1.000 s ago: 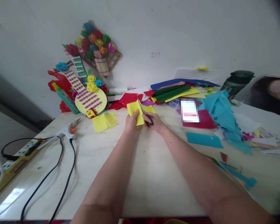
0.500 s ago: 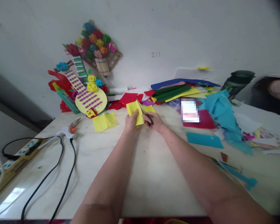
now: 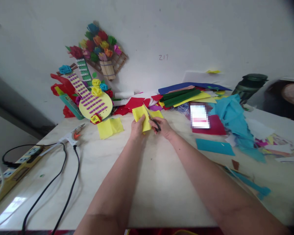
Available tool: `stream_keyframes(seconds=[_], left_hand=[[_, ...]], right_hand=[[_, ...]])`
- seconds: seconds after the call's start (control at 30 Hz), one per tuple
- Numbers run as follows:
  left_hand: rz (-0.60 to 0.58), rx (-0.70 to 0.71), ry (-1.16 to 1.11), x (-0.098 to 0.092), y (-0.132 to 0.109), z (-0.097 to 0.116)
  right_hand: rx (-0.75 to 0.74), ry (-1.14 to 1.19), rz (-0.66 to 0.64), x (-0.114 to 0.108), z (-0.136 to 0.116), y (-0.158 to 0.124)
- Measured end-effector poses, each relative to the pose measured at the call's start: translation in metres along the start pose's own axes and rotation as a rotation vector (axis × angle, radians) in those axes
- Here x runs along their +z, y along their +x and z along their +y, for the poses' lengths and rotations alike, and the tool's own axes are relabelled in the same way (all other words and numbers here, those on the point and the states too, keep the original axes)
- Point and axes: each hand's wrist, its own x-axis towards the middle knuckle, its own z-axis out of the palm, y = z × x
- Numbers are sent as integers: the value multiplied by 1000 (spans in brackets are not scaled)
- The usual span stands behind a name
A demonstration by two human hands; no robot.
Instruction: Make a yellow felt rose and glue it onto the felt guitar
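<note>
Folded yellow paper (image 3: 146, 121) is pinched in my left hand (image 3: 137, 127) above the middle of the table. My right hand (image 3: 163, 128) is closed around the black handles of the scissors (image 3: 156, 124). Their blades point up and to the left, along the right edge of the folded paper. Behind the scissors lies another yellow piece (image 3: 157, 114). A flat yellow sheet (image 3: 110, 128) with creases rests on the table to the left of my hands.
A glue gun (image 3: 73, 137) and power strip (image 3: 19, 166) with black cables occupy the left. Decorated paper crafts (image 3: 95, 106) stand behind. Coloured sheets (image 3: 181, 96), blue crepe paper (image 3: 229, 114), a blurred bright rectangle (image 3: 199, 116) and a dark bottle (image 3: 251, 86) are at the right.
</note>
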Motion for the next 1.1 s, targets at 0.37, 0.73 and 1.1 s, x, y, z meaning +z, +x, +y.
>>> stream_keyframes(seconds=[0.37,0.73,1.1], left_hand=[[24,7,17,1,0,1],[30,21,16,1,0,0],[17,44,6,-1,3,-3]], right_hand=[[-35,-50,-4,-3,5,3],[-15,-54,16,-2,1,1],[6,-31,39,0,1,1]])
